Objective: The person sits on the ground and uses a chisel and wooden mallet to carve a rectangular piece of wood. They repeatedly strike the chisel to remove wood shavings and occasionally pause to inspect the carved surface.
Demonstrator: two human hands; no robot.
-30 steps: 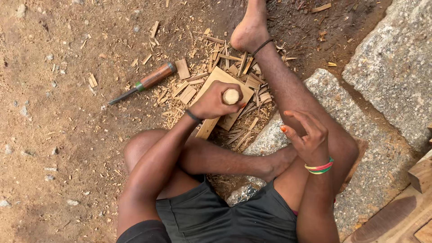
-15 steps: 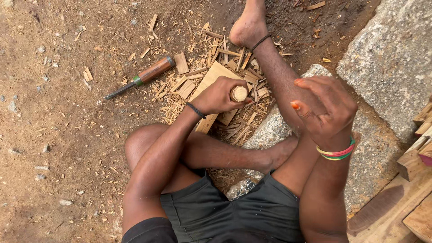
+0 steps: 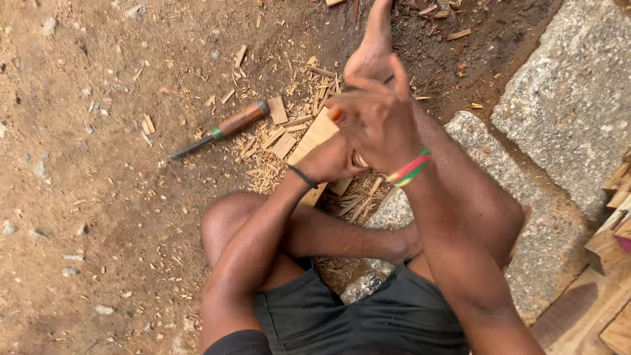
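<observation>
I sit on the dirt with one leg stretched out and the other folded. My left hand point(image 3: 330, 162) grips a small round wooden piece point(image 3: 360, 160) and presses it onto a flat wooden board point(image 3: 314, 136) on the ground. My right hand point(image 3: 374, 113), with a striped bracelet at the wrist, hovers just above the left hand. Its fingers are spread, nothing shows in them, and it hides most of the round piece. My bare foot point(image 3: 372, 56) rests beyond the board.
A chisel with a wooden handle point(image 3: 223, 126) lies on the dirt left of the board, among wood chips and shavings point(image 3: 279, 141). Two rough stone blocks point(image 3: 572, 98) lie on the right. Wooden offcuts point(image 3: 614, 230) are stacked at the right edge.
My right hand has swung from my right side, leftward and forward, until it is over the left hand. The left hand has stayed on the round piece on the board.
</observation>
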